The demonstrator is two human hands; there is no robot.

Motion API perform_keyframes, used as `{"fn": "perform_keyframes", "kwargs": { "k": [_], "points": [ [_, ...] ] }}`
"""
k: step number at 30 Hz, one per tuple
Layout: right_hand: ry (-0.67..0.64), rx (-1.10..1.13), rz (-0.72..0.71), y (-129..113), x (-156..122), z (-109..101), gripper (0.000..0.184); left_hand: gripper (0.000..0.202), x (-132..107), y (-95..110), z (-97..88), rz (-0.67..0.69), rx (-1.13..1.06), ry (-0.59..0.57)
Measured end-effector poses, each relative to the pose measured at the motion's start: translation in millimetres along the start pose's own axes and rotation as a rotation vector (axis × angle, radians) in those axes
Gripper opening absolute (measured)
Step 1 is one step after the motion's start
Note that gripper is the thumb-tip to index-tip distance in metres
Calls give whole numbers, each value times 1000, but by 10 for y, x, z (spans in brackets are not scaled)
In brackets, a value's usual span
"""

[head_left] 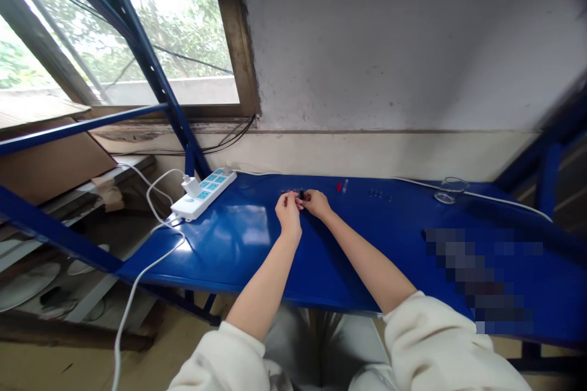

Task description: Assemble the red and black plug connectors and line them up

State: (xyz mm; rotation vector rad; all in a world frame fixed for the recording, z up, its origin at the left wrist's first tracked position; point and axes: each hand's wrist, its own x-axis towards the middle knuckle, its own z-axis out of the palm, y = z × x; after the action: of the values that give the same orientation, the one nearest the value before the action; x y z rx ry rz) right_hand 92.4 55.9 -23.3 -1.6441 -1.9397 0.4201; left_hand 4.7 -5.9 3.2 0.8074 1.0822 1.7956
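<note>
My left hand (288, 211) and my right hand (317, 203) meet above the blue tabletop (321, 269), fingertips nearly touching. Between them stands a small black piece (301, 193), pinched by the right fingers; its exact kind is too small to make out. The left fingers are closed as well, with a bit of red at their tips, and what they hold is mostly hidden. Some tiny dark bits lie just behind the left hand. Right of the hands, a small red piece (339, 186) lies beside a small clear piece (345, 186).
A white power strip (206, 194) with a plug and cable occupies the table's left end. Several tiny parts (376, 193) lie farther right, near a clear round container (446, 197). A blurred-out dark patch (477, 275) covers the right front. Blue frame posts (160, 73) rise at left.
</note>
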Motion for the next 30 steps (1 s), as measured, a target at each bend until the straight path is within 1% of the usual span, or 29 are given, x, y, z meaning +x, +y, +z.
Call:
{"fn": "perform_keyframes", "kwargs": {
  "k": [3,13,17,21,23,25,27,29,30],
  "points": [
    [-20,-14,6,-8,-3,-6,13,21,-8,7,3,-3,-6,-2],
    [-112,-66,96,-74,-4,-82,18,19,-14,9,-1,30,12,0],
    [-106,-77,98,-76,-53,-110,24,20,-16,-4,1,34,23,-1],
    [-70,-78,49,-31,-159,-252,30,21,-20,-9,-1,70,68,-36],
    [-51,-49,49,30,-221,-375,31,21,-42,-10,-3,129,132,-82],
    [-38,-27,84,121,-289,-509,27,21,-89,-22,3,214,247,-160],
    [-9,-35,137,235,-360,-628,23,20,-153,-52,29,321,400,-277],
    [69,-85,186,354,-431,-715,21,18,-213,-102,84,431,546,-411],
    [114,-122,202,409,-464,-744,20,20,-231,-133,123,477,616,-477]
  ]
}}
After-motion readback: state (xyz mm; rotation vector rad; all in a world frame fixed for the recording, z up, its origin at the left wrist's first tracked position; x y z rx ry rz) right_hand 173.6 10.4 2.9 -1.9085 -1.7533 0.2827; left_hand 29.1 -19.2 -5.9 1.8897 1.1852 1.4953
